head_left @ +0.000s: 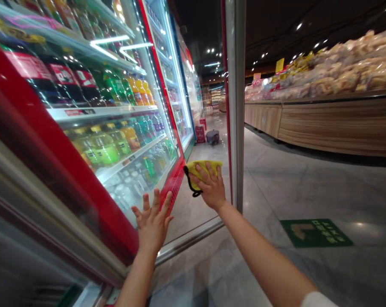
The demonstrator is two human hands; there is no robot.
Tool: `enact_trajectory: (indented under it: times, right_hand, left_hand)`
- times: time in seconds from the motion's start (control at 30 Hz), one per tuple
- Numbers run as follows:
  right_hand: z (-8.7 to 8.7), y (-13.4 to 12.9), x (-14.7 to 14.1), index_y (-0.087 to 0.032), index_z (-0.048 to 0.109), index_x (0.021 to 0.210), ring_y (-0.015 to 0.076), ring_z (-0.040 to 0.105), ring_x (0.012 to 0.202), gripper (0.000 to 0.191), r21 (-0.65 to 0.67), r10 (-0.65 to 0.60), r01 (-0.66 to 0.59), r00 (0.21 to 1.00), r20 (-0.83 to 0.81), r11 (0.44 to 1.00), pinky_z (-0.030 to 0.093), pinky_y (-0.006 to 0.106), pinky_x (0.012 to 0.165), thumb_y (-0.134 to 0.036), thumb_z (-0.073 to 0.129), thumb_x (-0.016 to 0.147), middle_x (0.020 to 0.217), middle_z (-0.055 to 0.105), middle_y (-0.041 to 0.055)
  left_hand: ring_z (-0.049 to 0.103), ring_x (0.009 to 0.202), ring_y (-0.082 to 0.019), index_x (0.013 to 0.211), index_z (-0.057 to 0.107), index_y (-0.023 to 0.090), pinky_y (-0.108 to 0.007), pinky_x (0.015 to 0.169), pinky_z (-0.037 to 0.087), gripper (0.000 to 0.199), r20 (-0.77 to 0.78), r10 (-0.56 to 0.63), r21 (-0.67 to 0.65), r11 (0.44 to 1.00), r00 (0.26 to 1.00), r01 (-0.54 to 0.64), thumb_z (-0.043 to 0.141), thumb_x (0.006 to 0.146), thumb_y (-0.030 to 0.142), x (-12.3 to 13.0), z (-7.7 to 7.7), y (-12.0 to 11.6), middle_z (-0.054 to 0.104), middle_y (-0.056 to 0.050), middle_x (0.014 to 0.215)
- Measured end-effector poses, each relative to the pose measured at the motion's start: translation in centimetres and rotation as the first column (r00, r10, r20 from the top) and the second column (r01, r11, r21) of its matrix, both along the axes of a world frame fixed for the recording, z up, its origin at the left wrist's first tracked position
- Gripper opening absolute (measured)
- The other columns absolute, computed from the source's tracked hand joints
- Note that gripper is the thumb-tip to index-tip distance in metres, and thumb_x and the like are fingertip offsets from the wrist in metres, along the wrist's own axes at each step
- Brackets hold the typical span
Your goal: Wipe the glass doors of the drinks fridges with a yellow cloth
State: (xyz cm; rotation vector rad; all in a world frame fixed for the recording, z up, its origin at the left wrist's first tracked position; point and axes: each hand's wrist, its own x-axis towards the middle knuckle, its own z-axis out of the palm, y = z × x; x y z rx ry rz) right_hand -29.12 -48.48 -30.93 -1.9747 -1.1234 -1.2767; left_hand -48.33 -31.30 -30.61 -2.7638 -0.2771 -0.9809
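My right hand (212, 189) holds a folded yellow cloth (201, 168) with a black edge flat against the glass door (195, 221), low on the pane. Its fingers lie over the cloth. To the left, my left hand (152, 221) is open with its fingers spread and nothing in it. It is at the lower part of the same pane; whether the palm touches the glass I cannot tell. A metal frame (239, 128) borders the door on the right and along the bottom.
Through the glass, a lit drinks cooler (93, 111) shows shelves of bottles. At right stands a wood-sided display counter (333, 123) piled with bagged goods. A green floor sign (317, 233) lies on the grey floor. Further off are red boxes (200, 133) and a dark object (212, 136).
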Motion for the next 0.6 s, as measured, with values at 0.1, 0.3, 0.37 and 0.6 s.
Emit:
enact_trajectory:
  times: [0.1,0.3,0.37,0.6]
  right_hand:
    - [-2.0,-2.3,1.5,-0.034,0.039,0.158,0.0277,-0.002,0.161,0.080,0.068,-0.082,0.095,0.983,-0.163,0.993,0.014,0.063,0.127,-0.006,0.055,0.085,0.174,0.017,0.0008]
    - [-4.3,-2.4,1.1,-0.030,0.005,0.166,0.0336,-0.014,0.159,0.106,0.064,-0.106,0.125,0.964,-0.243,0.990,0.023,0.068,0.123,0.001,0.053,0.077,0.173,-0.016,0.0028]
    - [-2.1,-1.9,1.7,-0.031,0.004,0.166,0.0338,-0.013,0.159,0.105,0.084,-0.115,0.144,0.952,-0.284,0.986,0.022,0.067,0.124,0.002,0.051,0.079,0.173,-0.016,0.0024]
    - [-4.8,-1.4,1.5,-0.031,-0.004,0.165,0.0312,-0.012,0.159,0.108,0.128,-0.099,0.155,0.927,-0.362,0.980,0.024,0.065,0.124,0.004,0.047,0.077,0.173,-0.016,0.0012]
  left_hand:
    - [-0.016,0.155,-0.035,0.158,0.008,0.047,-0.073,0.119,-0.011,0.108,-0.003,0.006,-0.020,1.000,1.000,-0.006,0.083,0.081,0.033,0.2,0.0,0.0,-0.004,-0.001,0.171]
    - [-0.015,0.155,-0.035,0.154,0.009,0.050,-0.074,0.118,-0.010,0.107,0.003,-0.001,-0.068,0.998,1.000,0.002,0.083,0.080,0.028,0.7,-0.1,0.5,-0.001,0.001,0.170]
    - [-0.014,0.155,-0.035,0.154,0.012,0.050,-0.073,0.119,-0.009,0.106,0.014,-0.001,-0.072,0.997,1.000,0.002,0.084,0.080,0.028,0.7,0.0,0.5,0.000,0.000,0.170]
    - [-0.013,0.156,-0.034,0.154,0.020,0.046,-0.071,0.120,-0.009,0.098,-0.010,0.028,-0.084,0.996,1.000,-0.029,0.083,0.081,0.029,1.0,0.3,0.5,0.007,-0.003,0.170]
